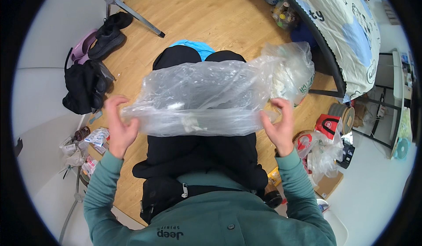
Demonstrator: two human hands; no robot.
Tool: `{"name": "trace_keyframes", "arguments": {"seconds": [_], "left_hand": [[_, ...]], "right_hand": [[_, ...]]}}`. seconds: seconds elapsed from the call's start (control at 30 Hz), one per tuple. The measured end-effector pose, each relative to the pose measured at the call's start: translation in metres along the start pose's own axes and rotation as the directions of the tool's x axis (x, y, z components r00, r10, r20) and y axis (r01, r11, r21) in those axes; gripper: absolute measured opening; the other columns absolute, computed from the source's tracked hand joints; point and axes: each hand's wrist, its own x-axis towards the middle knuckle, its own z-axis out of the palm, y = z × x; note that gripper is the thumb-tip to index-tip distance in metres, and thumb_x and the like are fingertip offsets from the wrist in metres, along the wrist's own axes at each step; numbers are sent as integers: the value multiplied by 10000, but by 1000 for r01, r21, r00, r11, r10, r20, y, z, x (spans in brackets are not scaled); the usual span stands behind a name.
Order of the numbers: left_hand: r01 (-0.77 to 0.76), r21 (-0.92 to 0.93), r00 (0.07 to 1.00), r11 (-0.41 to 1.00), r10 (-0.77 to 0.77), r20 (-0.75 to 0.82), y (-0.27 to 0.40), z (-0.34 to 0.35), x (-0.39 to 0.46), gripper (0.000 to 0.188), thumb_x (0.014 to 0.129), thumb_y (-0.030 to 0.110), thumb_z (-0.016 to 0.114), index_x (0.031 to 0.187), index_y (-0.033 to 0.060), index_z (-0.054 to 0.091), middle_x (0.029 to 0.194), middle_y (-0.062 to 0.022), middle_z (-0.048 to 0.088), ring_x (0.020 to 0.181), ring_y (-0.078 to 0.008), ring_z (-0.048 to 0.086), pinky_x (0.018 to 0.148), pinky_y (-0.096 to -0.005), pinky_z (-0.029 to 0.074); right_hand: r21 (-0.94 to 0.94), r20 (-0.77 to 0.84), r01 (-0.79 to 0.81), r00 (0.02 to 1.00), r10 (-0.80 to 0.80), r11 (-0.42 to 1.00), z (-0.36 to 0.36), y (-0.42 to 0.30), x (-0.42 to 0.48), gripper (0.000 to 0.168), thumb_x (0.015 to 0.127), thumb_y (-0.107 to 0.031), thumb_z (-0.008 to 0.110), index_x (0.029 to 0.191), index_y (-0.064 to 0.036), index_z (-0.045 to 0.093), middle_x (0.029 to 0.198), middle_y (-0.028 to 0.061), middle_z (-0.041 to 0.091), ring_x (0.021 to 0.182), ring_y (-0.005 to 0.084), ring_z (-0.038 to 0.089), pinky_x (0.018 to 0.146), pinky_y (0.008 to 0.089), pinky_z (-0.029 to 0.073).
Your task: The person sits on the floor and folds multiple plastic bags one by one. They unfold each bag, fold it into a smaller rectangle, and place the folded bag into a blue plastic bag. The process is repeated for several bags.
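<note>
A clear plastic bag [204, 88] lies across the thighs of my black trousers [201, 150], creased, with a folded strip along its near side. A small pale patch shows through that strip. My left hand [122, 127] is at the bag's left end, thumb and fingers spread around the corner. At the right end, my right hand [279, 127] curves the same way, its thumb against the folded strip. Neither hand looks closed on the film. Beyond the bag's right side, a stuffed translucent plastic bag [291, 71] stands on the floor, touching or overlapping it.
Black shoes [107, 43], a purple shoe [85, 45] and a black cloth item [80, 88] lie left. A metal stand leg [138, 17] reaches over the wooden floor [204, 8]. A cloth-covered table [346, 32], a cable spool [341, 114] and a red bag [328, 123] are right. Blue plastic [194, 45] shows beyond my knees.
</note>
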Motion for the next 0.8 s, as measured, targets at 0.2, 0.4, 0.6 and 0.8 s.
{"name": "trace_keyframes", "arguments": {"seconds": [0.2,0.4,0.6,0.8], "left_hand": [[-403,346,905,847,311,291,109,6,14,660,743,184,670,1378,136,500,1519,-186,348,1399,-410,321,1142,-553,225],[-65,150,939,987,10,343,69,52,30,699,900,281,608,1506,71,329,1569,-233,246,1440,-436,240,1169,-526,180],[500,-141,841,855,-439,316,-45,73,-2,857,937,422,585,1522,-46,169,1547,-315,228,1458,-427,202,1186,-450,177],[554,-273,831,787,-498,249,-9,40,45,940,929,414,642,1527,-60,94,1509,-286,312,1384,-314,370,1123,-378,313]], "right_hand": [[-167,421,491,820,-388,855,19,-92,23,512,796,-248,725,1272,-113,594,1406,144,489,1317,365,426,1111,553,286],[-68,614,485,709,-347,872,46,-61,42,532,890,-288,618,1386,-118,525,1506,180,378,1417,374,296,1170,556,164],[80,449,154,876,-174,985,35,48,28,578,956,-284,561,1454,-37,404,1505,220,365,1387,377,348,1158,486,243],[305,36,-153,988,149,940,8,-3,66,809,879,-271,700,1493,33,270,1492,206,391,1343,343,420,1118,420,323]]}}
